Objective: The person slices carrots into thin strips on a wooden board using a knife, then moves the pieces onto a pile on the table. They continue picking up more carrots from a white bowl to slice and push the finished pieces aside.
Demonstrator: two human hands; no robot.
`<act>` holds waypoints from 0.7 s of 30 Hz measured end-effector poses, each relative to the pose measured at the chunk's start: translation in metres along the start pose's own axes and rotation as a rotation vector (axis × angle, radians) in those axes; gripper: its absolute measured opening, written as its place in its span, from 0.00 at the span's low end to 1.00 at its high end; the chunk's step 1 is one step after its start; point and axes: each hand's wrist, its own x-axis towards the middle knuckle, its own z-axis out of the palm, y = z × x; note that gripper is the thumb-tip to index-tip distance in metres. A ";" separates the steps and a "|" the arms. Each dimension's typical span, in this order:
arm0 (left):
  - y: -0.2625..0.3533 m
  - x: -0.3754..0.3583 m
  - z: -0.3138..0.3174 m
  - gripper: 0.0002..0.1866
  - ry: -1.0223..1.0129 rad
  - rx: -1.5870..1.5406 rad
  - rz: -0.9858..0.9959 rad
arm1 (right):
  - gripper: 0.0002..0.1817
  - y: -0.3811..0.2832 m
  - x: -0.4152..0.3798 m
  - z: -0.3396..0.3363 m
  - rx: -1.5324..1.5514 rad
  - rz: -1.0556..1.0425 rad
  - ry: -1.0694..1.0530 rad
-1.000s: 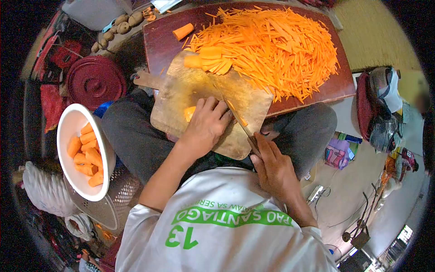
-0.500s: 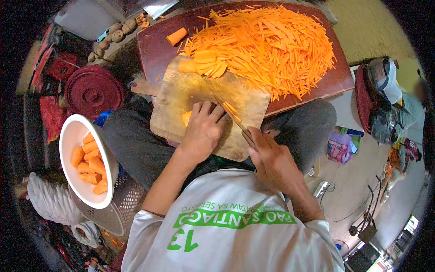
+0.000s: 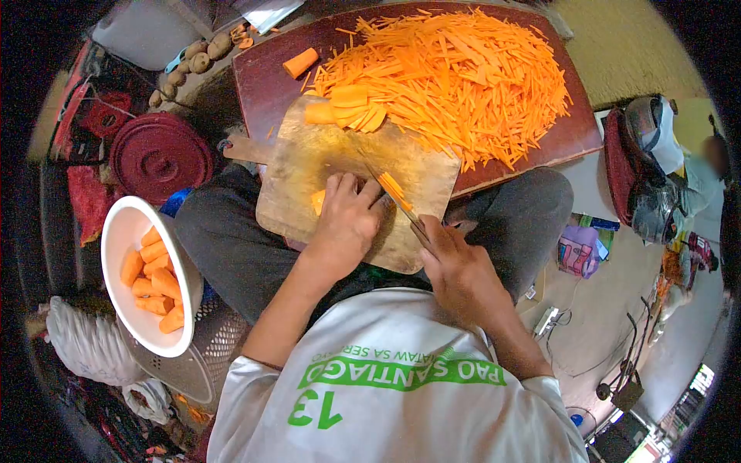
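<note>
My left hand [image 3: 346, 224] presses down on a wooden cutting board [image 3: 424, 158] with its fingers curled over a carrot piece [image 3: 317, 202]. Only the carrot's left end shows past the fingers; the rest is hidden. In my right hand [image 3: 465, 270] is the handle of a knife [image 3: 376, 171], its blade slanting up and left close to my left fingertips. Thin carrot sticks [image 3: 395, 190] lie along the blade's right side. At the board's far edge rest carrot slices [image 3: 361, 116], touching a large heap of carrot sticks [image 3: 471, 81].
Under the heap is a dark red tabletop [image 3: 266, 81], with a carrot chunk [image 3: 300, 62] on it. A white basin [image 3: 113, 297] at left holds several peeled carrots [image 3: 158, 282]. Beyond it sits a dark red lid [image 3: 160, 157]. Potatoes [image 3: 199, 62] lie at the upper left.
More cut sticks show beside the knife blade than before. Both hands stay in nearly the same place, the right one shifted very slightly left.
</note>
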 end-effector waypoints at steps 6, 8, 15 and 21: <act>0.000 0.000 0.000 0.16 -0.009 0.033 0.028 | 0.26 0.016 0.025 0.009 -0.094 -0.151 0.040; 0.000 -0.006 0.002 0.15 -0.006 0.017 0.024 | 0.26 0.013 0.008 0.006 -0.237 -0.244 0.057; 0.000 -0.005 0.007 0.13 0.046 0.011 0.022 | 0.28 0.009 0.017 0.016 -0.065 -0.112 0.074; 0.003 -0.007 0.002 0.13 0.068 -0.019 0.019 | 0.28 0.007 -0.003 0.006 -0.086 -0.126 0.084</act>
